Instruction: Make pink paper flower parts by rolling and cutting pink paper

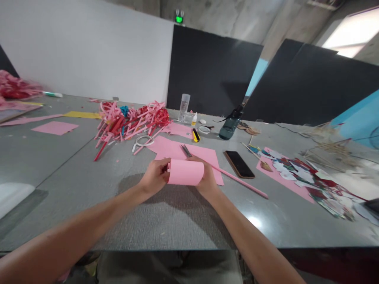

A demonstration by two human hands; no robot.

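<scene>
A piece of pink paper (186, 172), curved into a roll, is held up between my two hands over the grey table. My left hand (154, 176) grips its left edge, thumb and fingers closed. At the opposite end, my right hand (208, 179) holds the paper, most of its fingers hidden behind it. Just beyond the hands, scissors (186, 150) lie on a flat pink sheet (168, 146). A thin pink stick (239, 181) slants from the sheet toward the right.
Shredded pink and red paper strips (127, 122) heap at the back left, near a white cable (143, 142). Beyond the sheet stand a clear bottle (184, 107), glue bottle (194, 119) and yellow cutter (196, 135). A phone (239, 164), dark bottle (231, 126) and paper cutouts (299, 173) lie right.
</scene>
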